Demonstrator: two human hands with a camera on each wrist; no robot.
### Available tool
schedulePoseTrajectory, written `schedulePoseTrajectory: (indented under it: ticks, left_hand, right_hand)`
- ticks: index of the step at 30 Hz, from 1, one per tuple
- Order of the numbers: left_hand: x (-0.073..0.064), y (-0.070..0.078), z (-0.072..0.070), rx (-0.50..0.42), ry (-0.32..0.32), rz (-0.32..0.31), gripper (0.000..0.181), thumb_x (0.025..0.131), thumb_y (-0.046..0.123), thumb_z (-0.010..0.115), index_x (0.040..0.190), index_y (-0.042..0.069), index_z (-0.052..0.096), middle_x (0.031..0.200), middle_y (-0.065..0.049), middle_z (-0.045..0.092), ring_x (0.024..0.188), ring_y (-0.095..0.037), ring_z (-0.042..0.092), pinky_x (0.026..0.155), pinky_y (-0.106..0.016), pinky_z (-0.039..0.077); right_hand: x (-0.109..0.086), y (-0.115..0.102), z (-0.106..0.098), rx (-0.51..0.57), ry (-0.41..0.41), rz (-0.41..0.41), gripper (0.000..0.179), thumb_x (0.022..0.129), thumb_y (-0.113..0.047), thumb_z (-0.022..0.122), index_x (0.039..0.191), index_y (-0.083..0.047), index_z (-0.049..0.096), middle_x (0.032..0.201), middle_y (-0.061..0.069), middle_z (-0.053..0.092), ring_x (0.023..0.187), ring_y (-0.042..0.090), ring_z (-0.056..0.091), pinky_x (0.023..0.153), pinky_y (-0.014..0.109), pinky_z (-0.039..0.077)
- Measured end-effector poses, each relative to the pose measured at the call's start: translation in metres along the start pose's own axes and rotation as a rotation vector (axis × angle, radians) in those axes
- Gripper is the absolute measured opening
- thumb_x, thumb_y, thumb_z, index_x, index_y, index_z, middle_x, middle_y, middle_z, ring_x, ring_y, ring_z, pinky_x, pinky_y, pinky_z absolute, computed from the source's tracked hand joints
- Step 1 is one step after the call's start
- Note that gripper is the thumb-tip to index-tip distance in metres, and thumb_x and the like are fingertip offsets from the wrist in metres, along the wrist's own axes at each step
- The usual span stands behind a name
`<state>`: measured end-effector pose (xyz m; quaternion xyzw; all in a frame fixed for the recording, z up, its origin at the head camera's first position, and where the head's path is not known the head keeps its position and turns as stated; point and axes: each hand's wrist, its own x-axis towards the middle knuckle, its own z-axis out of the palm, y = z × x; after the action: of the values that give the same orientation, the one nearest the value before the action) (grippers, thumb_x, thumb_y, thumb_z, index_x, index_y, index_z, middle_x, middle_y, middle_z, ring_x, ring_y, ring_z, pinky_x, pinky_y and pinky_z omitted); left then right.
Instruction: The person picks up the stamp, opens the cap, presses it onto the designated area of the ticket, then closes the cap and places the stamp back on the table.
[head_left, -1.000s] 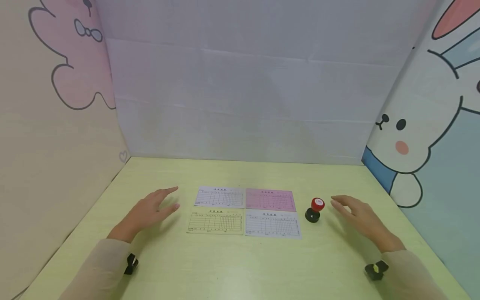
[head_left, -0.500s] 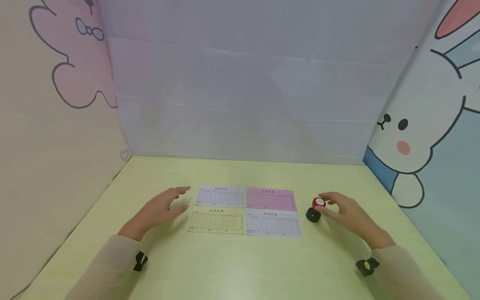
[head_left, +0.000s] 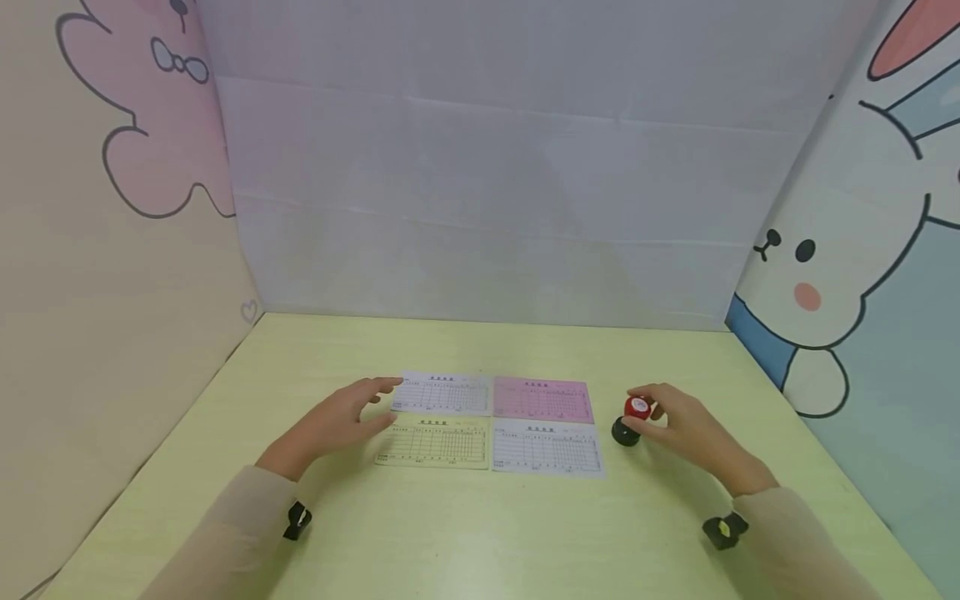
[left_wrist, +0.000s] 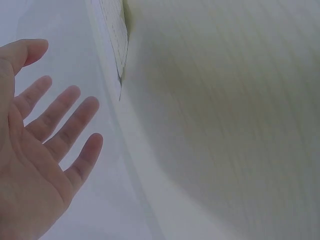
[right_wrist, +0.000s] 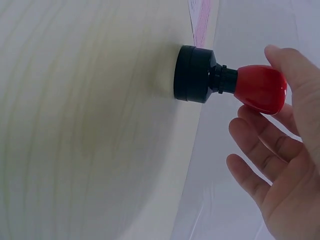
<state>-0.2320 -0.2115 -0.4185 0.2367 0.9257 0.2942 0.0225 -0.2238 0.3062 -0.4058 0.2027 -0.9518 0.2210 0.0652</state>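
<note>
A stamp with a glossy red knob (right_wrist: 260, 89) and a black round base (head_left: 626, 432) stands upright on the table, right of the paper slips. My right hand (head_left: 686, 429) holds the red knob, thumb on one side and fingers curled round the other; in the right wrist view the hand (right_wrist: 295, 185) shows its lower fingers loose below the knob. My left hand (head_left: 330, 425) hovers at the left edge of the slips, fingers spread and holding nothing. Its fingertips overlap the white slip (head_left: 442, 393) and the yellow slip (head_left: 431, 443) in the head view.
Beside those slips lie a pink slip (head_left: 542, 400) and another white slip (head_left: 547, 447), together forming a two-by-two block on the pale yellow table (head_left: 465, 533). A white back wall (head_left: 480, 208) and cartoon-printed side walls enclose the table. Each wrist wears a black device.
My right hand has moved left from beside the stamp to round its red knob. The left hand has moved right, up to the slips. The stamp and slips stay put.
</note>
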Motion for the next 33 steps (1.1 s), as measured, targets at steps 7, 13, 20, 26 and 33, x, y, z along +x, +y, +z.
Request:
schedulePoseTrajectory:
  ticks: [7, 13, 20, 26, 33]
  left_hand:
    - [0.008, 0.007, 0.007, -0.036, -0.040, 0.024, 0.054, 0.101, 0.030, 0.062, 0.149, 0.010, 0.046, 0.143, -0.014, 0.053, 0.123, -0.035, 0.056, 0.096, -0.054, 0.049]
    - [0.014, 0.018, 0.012, -0.061, -0.072, 0.040, 0.052, 0.102, 0.027, 0.061, 0.149, 0.008, 0.047, 0.142, -0.016, 0.054, 0.124, -0.036, 0.056, 0.098, -0.054, 0.048]
    - [0.020, 0.026, 0.017, -0.064, -0.078, 0.054, 0.047, 0.102, 0.027, 0.060, 0.145, 0.010, 0.051, 0.140, -0.014, 0.055, 0.122, -0.034, 0.057, 0.096, -0.052, 0.050]
    - [0.028, 0.034, 0.023, -0.105, -0.093, 0.102, 0.047, 0.103, 0.026, 0.059, 0.145, 0.007, 0.051, 0.140, -0.016, 0.055, 0.121, -0.035, 0.057, 0.095, -0.053, 0.051]
    - [0.034, 0.043, 0.031, -0.151, -0.114, 0.103, 0.046, 0.103, 0.025, 0.059, 0.145, 0.010, 0.051, 0.142, -0.012, 0.054, 0.122, -0.033, 0.057, 0.096, -0.053, 0.050]
  right_hand:
    - [0.000, -0.001, 0.000, 0.001, 0.022, -0.016, 0.041, 0.091, -0.025, 0.077, 0.122, 0.000, 0.065, 0.105, 0.003, 0.066, 0.087, 0.017, 0.060, 0.071, 0.032, 0.054]
    - [0.000, -0.001, -0.001, 0.012, 0.031, -0.025, 0.038, 0.092, -0.025, 0.076, 0.120, -0.001, 0.065, 0.105, 0.003, 0.066, 0.086, 0.017, 0.060, 0.071, 0.036, 0.054]
    - [0.001, -0.003, -0.003, 0.016, 0.056, -0.025, 0.038, 0.091, -0.022, 0.077, 0.120, 0.000, 0.066, 0.102, 0.004, 0.067, 0.084, 0.015, 0.062, 0.070, 0.032, 0.055]
    - [0.002, -0.005, -0.006, 0.073, 0.051, 0.052, 0.042, 0.092, -0.029, 0.076, 0.123, -0.002, 0.066, 0.101, 0.004, 0.069, 0.085, 0.017, 0.062, 0.070, 0.029, 0.054]
    - [0.001, -0.011, -0.009, 0.169, 0.017, 0.134, 0.046, 0.093, -0.039, 0.072, 0.126, -0.007, 0.065, 0.103, 0.002, 0.069, 0.089, 0.018, 0.064, 0.076, 0.035, 0.053]
